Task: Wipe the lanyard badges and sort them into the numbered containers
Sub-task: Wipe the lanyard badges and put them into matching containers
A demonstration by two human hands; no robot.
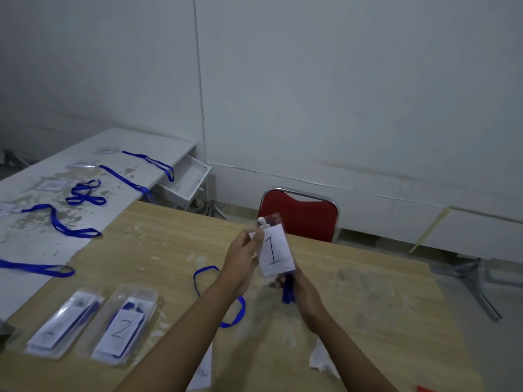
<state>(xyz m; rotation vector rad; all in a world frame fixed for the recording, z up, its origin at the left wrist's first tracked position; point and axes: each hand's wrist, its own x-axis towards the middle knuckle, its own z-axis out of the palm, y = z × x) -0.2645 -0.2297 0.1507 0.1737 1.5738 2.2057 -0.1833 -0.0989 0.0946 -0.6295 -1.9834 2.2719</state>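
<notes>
- Pale grey walls fill the upper frame; red chair (300,216) stands behind the wooden worktop (368,292) at centre.
- Left hand (243,260) pinches the left edge of a badge (274,250) marked "1", held upright above the worktop at centre frame.
- Right hand (304,294) grips the badge's lower end, fingers curled around the blue lanyard (288,292).
- Lanyard loop (206,274) trails onto the worktop below the hands.
- Two clear containers at lower left: one (60,323) faintly marked, one (124,325) marked "2".
- White worktop (34,236) at left carries more blue lanyards (85,192) and badges, blurred.
</notes>
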